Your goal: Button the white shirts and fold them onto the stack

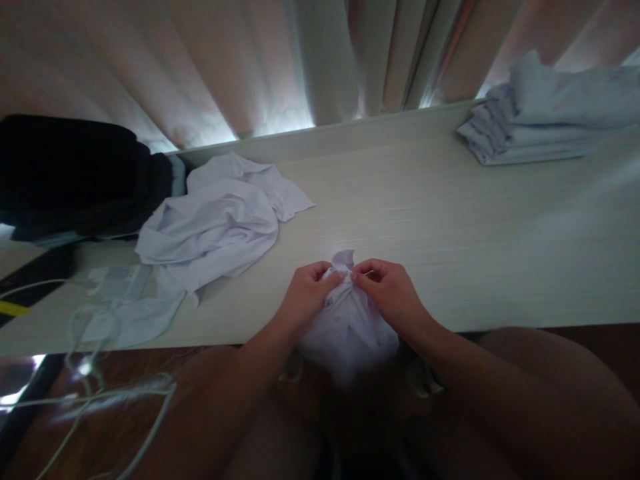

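Both hands pinch a white cloth garment (350, 327) at the front edge of the table, where its fabric is gathered. My left hand (309, 291) is closed on the gathered part from the left, thumb and fingers pressed together. From the right, my right hand (389, 287) pinches the same spot, its fingertips almost meeting the left ones. A small flap of the cloth sticks up beyond the fingers. Below the hands the fabric hangs over the table edge toward my lap. Its exact kind cannot be made out.
A crumpled white garment (225, 220) lies to the left. Behind it stands a stack of black cloth (75, 177). Folded white garments (555, 120) are piled at the back right. A white power adapter (117, 283) and cables (145, 393) are at the left edge. Curtains (250, 60) hang behind the table (450, 213).
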A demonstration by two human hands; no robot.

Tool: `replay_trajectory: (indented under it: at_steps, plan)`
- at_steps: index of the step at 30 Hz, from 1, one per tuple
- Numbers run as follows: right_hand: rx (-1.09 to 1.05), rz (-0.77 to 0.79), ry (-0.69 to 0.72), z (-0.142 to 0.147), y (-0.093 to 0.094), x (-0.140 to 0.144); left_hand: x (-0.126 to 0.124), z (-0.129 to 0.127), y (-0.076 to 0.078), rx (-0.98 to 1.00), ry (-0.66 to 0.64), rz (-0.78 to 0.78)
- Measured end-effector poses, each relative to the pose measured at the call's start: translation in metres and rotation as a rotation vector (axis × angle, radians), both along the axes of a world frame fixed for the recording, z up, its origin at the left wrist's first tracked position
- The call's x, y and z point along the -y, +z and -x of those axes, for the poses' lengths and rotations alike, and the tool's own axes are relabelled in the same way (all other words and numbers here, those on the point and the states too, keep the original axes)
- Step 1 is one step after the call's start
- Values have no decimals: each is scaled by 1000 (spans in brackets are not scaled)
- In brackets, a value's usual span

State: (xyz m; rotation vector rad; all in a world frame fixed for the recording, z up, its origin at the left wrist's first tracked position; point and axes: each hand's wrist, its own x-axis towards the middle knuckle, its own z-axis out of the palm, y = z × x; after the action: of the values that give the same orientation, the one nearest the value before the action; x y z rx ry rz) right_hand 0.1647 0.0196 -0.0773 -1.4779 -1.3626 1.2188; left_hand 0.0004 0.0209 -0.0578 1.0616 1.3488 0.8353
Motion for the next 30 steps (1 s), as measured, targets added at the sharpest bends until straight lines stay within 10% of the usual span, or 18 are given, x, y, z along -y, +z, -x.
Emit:
replay_trajectory:
  at_steps: [13,30]
  plan:
    - [62,-18,122,8,-7,0,-1,9,-5,-250,-153,26]
    - [4,-41,127,4,1,2,4,4,-12,-33,-85,139]
